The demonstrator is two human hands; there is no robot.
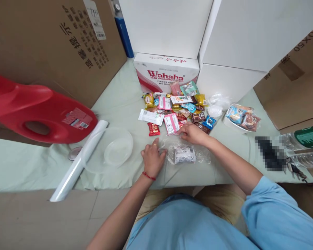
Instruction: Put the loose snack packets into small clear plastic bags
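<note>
My left hand (153, 158), with a red bracelet at the wrist, rests with fingers apart at the left edge of a clear plastic bag (202, 154). One packet with a white printed label (184, 154) lies in that bag. Beyond it, my right hand (193, 133) has its fingers curled together at the lower right edge of a pink-and-white snack packet (171, 124); the fingertips are partly hidden. Around this packet spreads a pile of wrapped snacks. A red-wrapped snack (153, 129) and a long white packet (151, 117) lie at its left, a blue-wrapped snack (209, 122) at its right.
A Wahaba-printed carton (169, 74) stands behind the pile. White crumpled plastic bags (219, 104) and a white bowl of snacks (228, 123) are on the right, then bottles (307, 137). Leftward are clear round lids (118, 147), a film roll (79, 161) and a red jug (59, 114).
</note>
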